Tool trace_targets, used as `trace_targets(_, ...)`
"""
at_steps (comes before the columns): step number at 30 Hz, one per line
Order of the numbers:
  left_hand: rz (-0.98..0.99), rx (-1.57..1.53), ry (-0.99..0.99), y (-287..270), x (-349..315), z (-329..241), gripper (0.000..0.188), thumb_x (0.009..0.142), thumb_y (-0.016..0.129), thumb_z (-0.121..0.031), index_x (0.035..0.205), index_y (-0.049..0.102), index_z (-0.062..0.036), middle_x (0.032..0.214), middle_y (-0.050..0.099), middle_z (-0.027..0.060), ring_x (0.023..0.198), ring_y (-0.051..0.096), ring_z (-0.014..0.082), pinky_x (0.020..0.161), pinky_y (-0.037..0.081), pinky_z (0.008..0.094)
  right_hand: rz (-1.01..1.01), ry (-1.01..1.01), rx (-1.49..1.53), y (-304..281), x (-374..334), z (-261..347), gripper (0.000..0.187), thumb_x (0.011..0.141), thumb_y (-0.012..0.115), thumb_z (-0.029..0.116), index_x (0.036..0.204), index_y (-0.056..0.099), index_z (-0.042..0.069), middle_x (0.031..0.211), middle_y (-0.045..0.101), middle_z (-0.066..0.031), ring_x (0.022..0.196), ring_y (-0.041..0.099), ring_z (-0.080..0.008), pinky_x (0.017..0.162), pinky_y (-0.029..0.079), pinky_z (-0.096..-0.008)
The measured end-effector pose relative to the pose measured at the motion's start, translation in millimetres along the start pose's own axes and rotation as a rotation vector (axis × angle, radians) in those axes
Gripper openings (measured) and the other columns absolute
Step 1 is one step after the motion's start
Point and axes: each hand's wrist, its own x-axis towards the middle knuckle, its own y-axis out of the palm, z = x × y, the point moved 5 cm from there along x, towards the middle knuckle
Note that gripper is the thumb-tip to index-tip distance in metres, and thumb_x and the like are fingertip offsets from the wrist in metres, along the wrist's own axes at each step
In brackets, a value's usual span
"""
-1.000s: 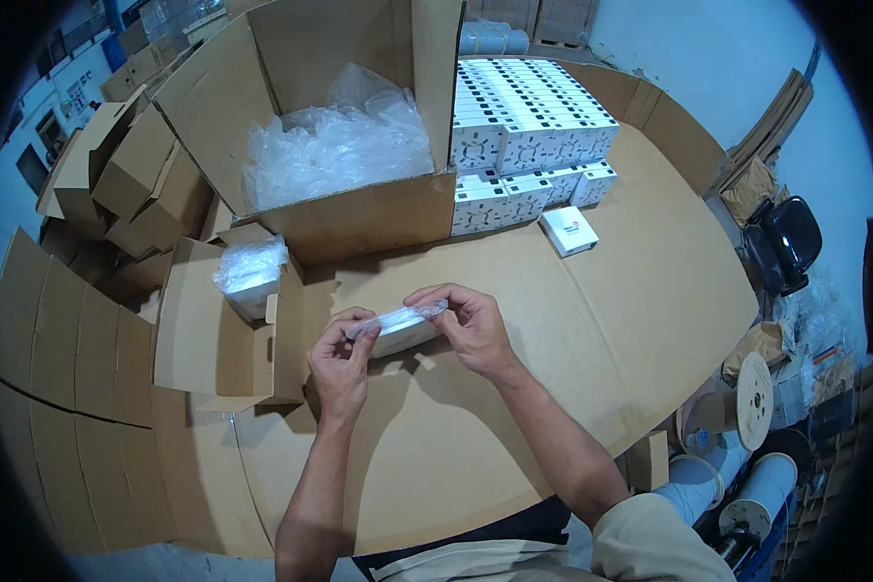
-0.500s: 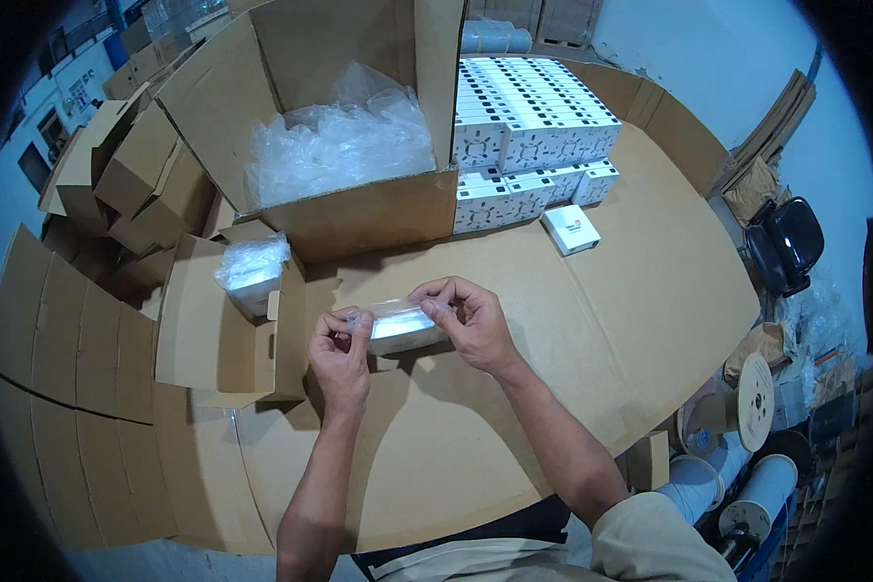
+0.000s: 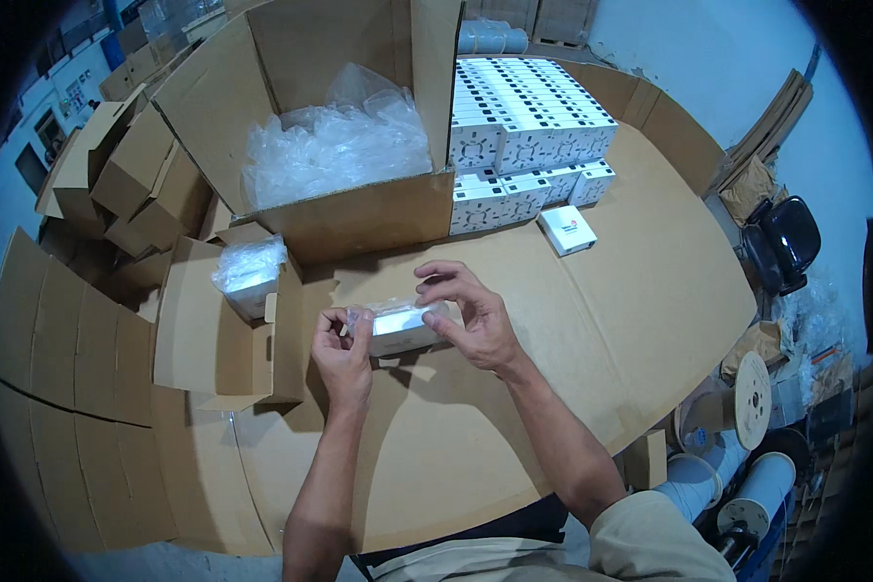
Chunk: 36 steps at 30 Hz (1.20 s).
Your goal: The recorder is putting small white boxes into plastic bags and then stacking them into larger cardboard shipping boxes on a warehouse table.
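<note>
A small white box (image 3: 403, 341) in a clear plastic bag is in front of me, above the cardboard-covered table. My left hand (image 3: 344, 361) pinches the bag and box at the left end between thumb and fingers. At the right end, my right hand (image 3: 475, 320) has its fingers raised and apart from the thumb, whose tip is by the box's end. Whether that thumb touches the plastic I cannot tell. To the left, an open carton (image 3: 204, 335) contains bubble-wrapped white boxes (image 3: 250, 276).
A large open carton (image 3: 349, 218) full of clear plastic bags (image 3: 344, 145) stands at the back. Beside it are stacked white boxes (image 3: 533, 126), with a single white box (image 3: 567, 230) in front. Wire spools (image 3: 752, 400) and a black chair (image 3: 784, 242) lie beyond the table's right edge.
My right hand has loosened its pinch on the plastic; its fingers have lifted and spread at the right end. The left hand keeps its grip, and the plastic sits lower over the box.
</note>
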Motion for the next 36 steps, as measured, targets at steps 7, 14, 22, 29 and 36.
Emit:
trace_targets(7,0.047,0.025,-0.070,-1,1,-6,0.020,0.097,0.072,-0.011,0.103,0.054,-0.0065,0.101,0.061,0.0029,0.095,0.056,0.0097,0.088,0.045,0.0258,0.181,0.060,-0.280,9,0,1,0.022,0.082,0.079,0.003,0.104,0.073,0.003,0.117,0.068,-0.0108,0.113,0.063,-0.0220,0.101,0.048,-0.0342)
trace_targets(14,0.050,0.068,-0.043,-1,2,-6,0.024,0.095,0.074,-0.011,0.107,0.054,-0.0061,0.098,0.060,0.0009,0.081,0.053,0.0046,0.070,0.044,0.0202,0.155,0.266,-0.331,3,-3,-4,0.026,0.082,0.082,0.006,0.106,0.072,0.002,0.105,0.073,-0.0078,0.103,0.067,-0.0169,0.094,0.052,-0.0325)
trace_targets(22,-0.036,0.163,0.223,6,-3,-36,0.031,0.091,0.078,-0.008,0.113,0.056,-0.0052,0.104,0.062,0.0064,0.101,0.060,0.0160,0.088,0.049,0.0311,0.143,0.176,-0.333,2,-4,-9,0.028,0.081,0.085,0.012,0.105,0.074,0.003,0.100,0.074,-0.0056,0.093,0.068,-0.0145,0.076,0.054,-0.0279)
trace_targets(29,0.356,0.969,0.925,38,-27,-69,0.030,0.080,0.082,-0.009,0.108,0.070,-0.0078,0.112,0.069,0.0059,0.111,0.062,0.0286,0.102,0.046,0.0472,0.140,0.182,-0.301,0,-4,-9,0.028,0.081,0.084,0.011,0.105,0.073,0.002,0.100,0.075,-0.0068,0.094,0.068,-0.0153,0.080,0.054,-0.0303)
trace_targets(36,0.365,0.768,0.676,34,-15,-55,0.033,0.081,0.080,-0.002,0.112,0.069,-0.0032,0.109,0.071,0.0111,0.102,0.068,0.0300,0.095,0.053,0.0425,0.172,0.253,-0.340,0,-2,-4,0.024,0.084,0.080,0.003,0.107,0.072,0.001,0.104,0.074,-0.0068,0.100,0.068,-0.0155,0.090,0.053,-0.0316)
